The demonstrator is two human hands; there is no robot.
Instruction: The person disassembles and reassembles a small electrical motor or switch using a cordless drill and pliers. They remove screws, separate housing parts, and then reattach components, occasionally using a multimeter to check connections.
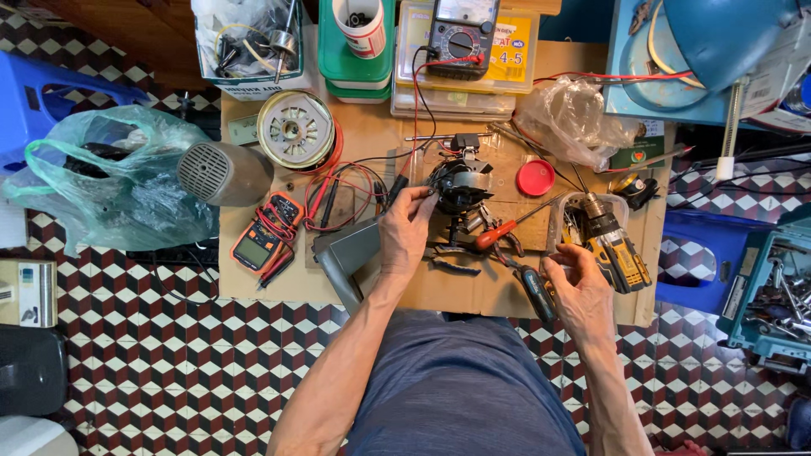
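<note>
Nearest the camera, a blue-grey shirt (460, 388) and two bare forearms are seen over a checkered tile floor (169, 363). Just past that, the right hand (581, 295) is held above the table (279, 279) edge, fingers loosely curled and apart, nothing visibly clamped in them; it sits right between a dark-handled screwdriver (534, 291) and a yellow-and-black cordless drill (615, 249) lying in a clear bag. The left hand (405, 232) is stretched a bit further out, fingers (420, 203) pinched on the edge of a small black motor assembly (460, 184), which is sat near the middle of the table on a cardboard sheet. A red-handled screwdriver (498, 234) is laid just right of it, and a grey metal piece (348, 253) is partly covered by the left wrist.

Off to the left, an orange clamp meter (263, 241) with red leads is parked beside a grey ribbed housing (221, 173) and a round winding stator (296, 131). A red lid (535, 177) and a crumpled plastic bag (570, 118) are spotted to the right. Furthest back, a multimeter (460, 34) is propped on a parts box, next to a white cup (359, 25).
</note>
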